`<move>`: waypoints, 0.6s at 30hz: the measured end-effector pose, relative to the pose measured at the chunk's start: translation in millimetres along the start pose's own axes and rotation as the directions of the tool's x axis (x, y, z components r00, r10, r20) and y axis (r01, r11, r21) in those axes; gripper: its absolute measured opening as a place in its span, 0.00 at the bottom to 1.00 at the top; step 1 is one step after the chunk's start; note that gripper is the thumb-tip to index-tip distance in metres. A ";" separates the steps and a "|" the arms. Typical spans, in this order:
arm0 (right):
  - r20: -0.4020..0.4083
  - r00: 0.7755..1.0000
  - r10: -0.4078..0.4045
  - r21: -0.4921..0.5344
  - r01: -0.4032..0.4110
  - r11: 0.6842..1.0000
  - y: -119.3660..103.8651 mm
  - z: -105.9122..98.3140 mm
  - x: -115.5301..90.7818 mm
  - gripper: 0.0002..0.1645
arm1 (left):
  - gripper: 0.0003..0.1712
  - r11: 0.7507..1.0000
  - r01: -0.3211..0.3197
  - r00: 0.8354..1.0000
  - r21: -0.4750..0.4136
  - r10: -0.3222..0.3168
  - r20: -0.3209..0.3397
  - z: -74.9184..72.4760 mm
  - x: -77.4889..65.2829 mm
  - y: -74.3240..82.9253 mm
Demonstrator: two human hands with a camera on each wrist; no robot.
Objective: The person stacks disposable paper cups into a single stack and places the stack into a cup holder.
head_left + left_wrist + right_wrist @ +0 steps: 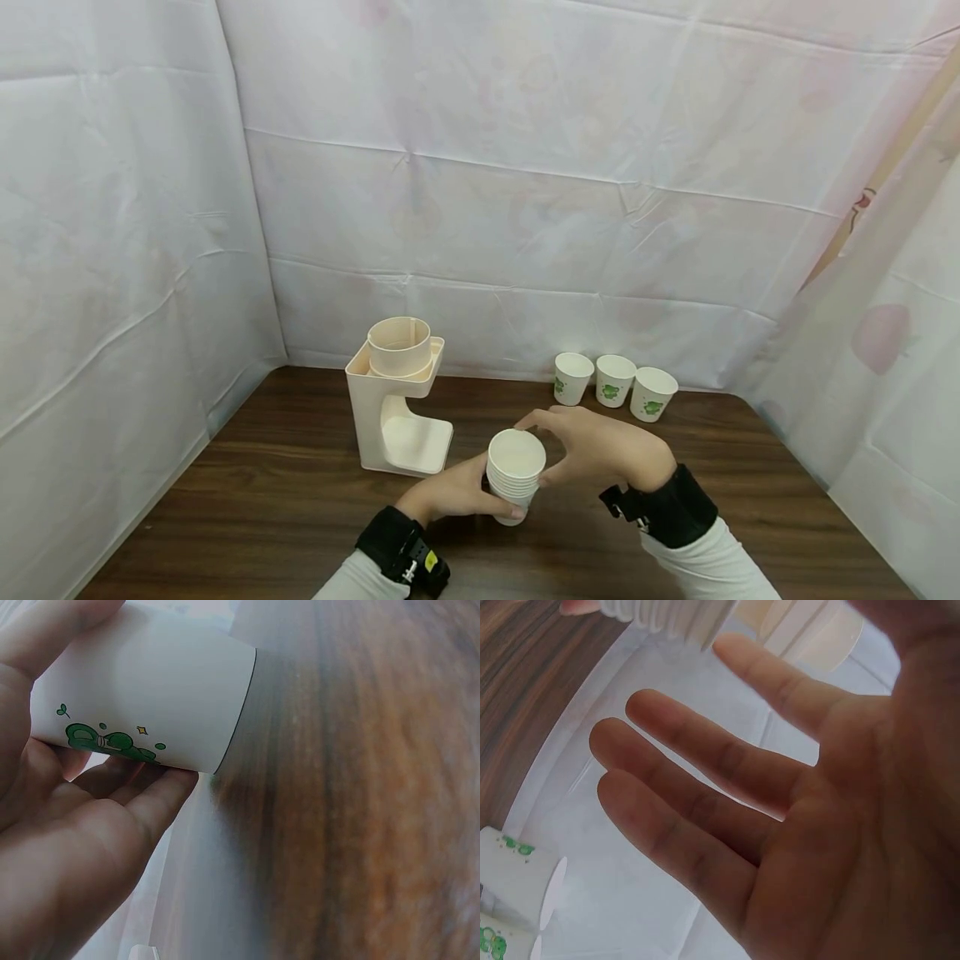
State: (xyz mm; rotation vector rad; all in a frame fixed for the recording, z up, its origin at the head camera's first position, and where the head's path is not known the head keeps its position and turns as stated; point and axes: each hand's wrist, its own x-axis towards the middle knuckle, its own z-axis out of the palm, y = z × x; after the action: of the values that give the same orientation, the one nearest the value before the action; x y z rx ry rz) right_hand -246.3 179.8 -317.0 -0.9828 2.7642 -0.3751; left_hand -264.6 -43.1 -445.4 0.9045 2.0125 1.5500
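A stack of nested white paper cups (pixel 516 467) is in my left hand (pixel 459 490), whose thumb and fingers grip it round the lower part. In the left wrist view, green printed motifs show on the outer cup (pixel 150 690). My right hand (pixel 596 442) is at the stack's upper rim, pinching the top cup with index finger and thumb. The right wrist view shows its index fingertip against the ridged rims (pixel 682 619), while the other fingers (pixel 705 765) stretch out and touch nothing.
A cream stand (pixel 367 417) with a round holder (pixel 400 358) on top stands at the back left. Three separate paper cups, a left one (pixel 572 383), a middle one (pixel 613 385) and a right one (pixel 651 398), stand upright near the back curtain on the dark wooden table (pixel 262 500).
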 end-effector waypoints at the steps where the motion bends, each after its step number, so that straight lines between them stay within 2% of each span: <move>1: -0.002 1.000 0.006 0.004 -0.006 1.000 2.2 -0.6 -0.5 0.36 | 0.45 1.000 -0.002 1.000 0.001 0.002 -0.002 0.1 0.1 0.2; 5: -0.031 0.999 0.009 0.026 -0.008 1.000 12.6 -2.9 -0.3 0.37 | 0.46 1.000 0.004 1.000 0.007 -0.003 -0.014 0.3 0.1 0.1; 9: -0.076 0.997 0.018 0.040 -0.015 0.999 23.8 -2.8 1.6 0.32 | 0.46 1.000 0.011 1.000 0.017 -0.010 -0.027 0.5 -0.1 -0.6; 13: -0.124 0.992 0.037 0.034 -0.033 0.999 34.2 -0.5 4.4 0.29 | 0.46 1.000 0.007 1.000 0.025 -0.007 -0.028 0.6 0.4 -1.3; 18: -0.179 0.984 0.020 0.011 -0.018 1.000 43.4 0.7 8.3 0.28 | 0.47 1.000 0.013 0.999 0.023 -0.012 -0.031 0.6 0.7 -1.3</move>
State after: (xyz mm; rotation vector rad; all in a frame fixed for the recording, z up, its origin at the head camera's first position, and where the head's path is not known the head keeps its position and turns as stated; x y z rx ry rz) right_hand -278.2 206.9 -331.2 -0.9643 2.9265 -0.4960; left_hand -265.0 -42.4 -446.8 0.8795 2.0577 1.5464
